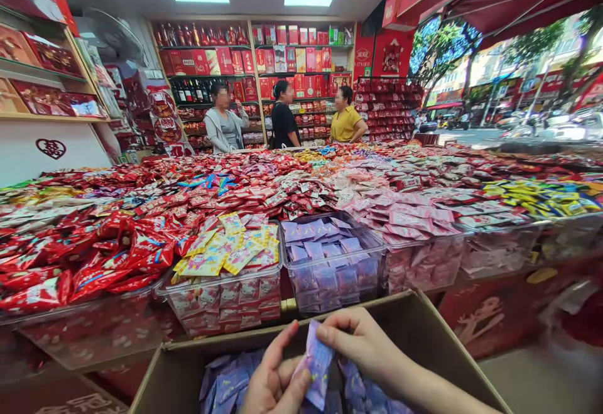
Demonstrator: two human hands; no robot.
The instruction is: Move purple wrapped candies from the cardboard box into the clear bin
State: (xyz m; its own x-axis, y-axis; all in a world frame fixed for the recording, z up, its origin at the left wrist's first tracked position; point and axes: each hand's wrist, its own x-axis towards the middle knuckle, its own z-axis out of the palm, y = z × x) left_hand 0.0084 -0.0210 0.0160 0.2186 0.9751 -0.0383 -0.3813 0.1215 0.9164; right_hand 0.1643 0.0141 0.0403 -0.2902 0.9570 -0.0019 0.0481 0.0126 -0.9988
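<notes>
A small purple candy packet (318, 364) is held between my two hands above an open cardboard box (452, 338). My left hand (277, 376) pinches its lower left side with the thumb on top. At its upper end, my right hand (360, 342) grips the edge between thumb and fingers. More purple packets (228, 379) lie inside the box under my hands, partly hidden by them. Just beyond the box stands a clear plastic bin (334, 257) with purple packets in neat rows.
Left of that bin, a clear bin holds yellow and pink packets (235, 250); farther left are red packets (108, 257). Pink packets (405, 213) fill the bin to the right. Heaped sweets spread behind. Three people (285, 115) stand before stocked shelves (207, 62).
</notes>
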